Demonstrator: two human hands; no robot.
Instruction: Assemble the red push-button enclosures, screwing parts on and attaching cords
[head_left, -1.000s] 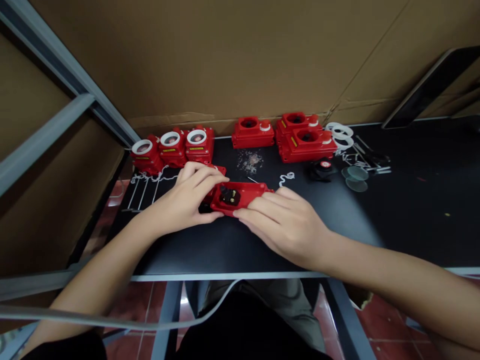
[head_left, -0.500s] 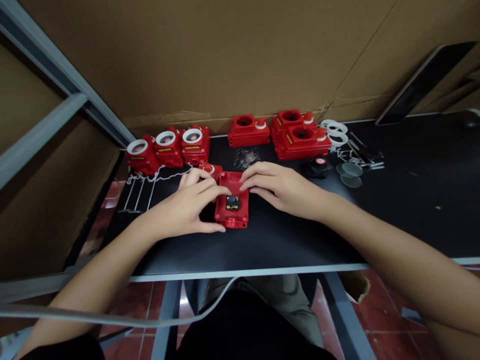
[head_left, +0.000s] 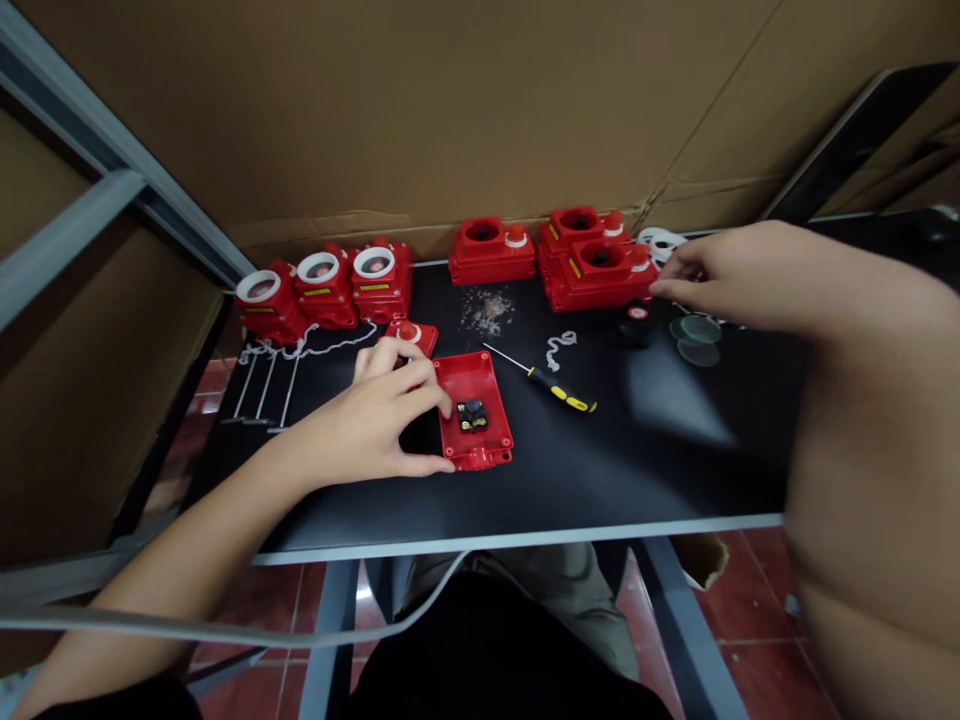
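My left hand (head_left: 386, 415) grips the left side of an open red box (head_left: 487, 372), its thumb at the near corner and its fingers over the rim. Inside the box sits a small black contact block (head_left: 472, 415) with brass-coloured terminals. My right hand (head_left: 720, 275) is raised at the right, fingers bent and slightly apart, with nothing visible between them. It hovers beside the assembled red boxes and over the white rings (head_left: 658, 240), hiding most of the small metal parts there. Behind my left hand lies a red cover (head_left: 420, 335) with a round knob.
A black-and-yellow screwdriver (head_left: 555, 388) and a white cord (head_left: 559, 350) lie right of the box. Red units with white rings (head_left: 315, 285) stand left; other red units (head_left: 491, 252) stand behind. Glass discs (head_left: 699, 350), a black part (head_left: 634, 328), debris (head_left: 487, 310) and metal rods (head_left: 259, 390) lie around.
My right hand has left the box and moved far right, uncovering the screwdriver and white cord. My left hand stays on the box, which appears slightly turned and shifted right.
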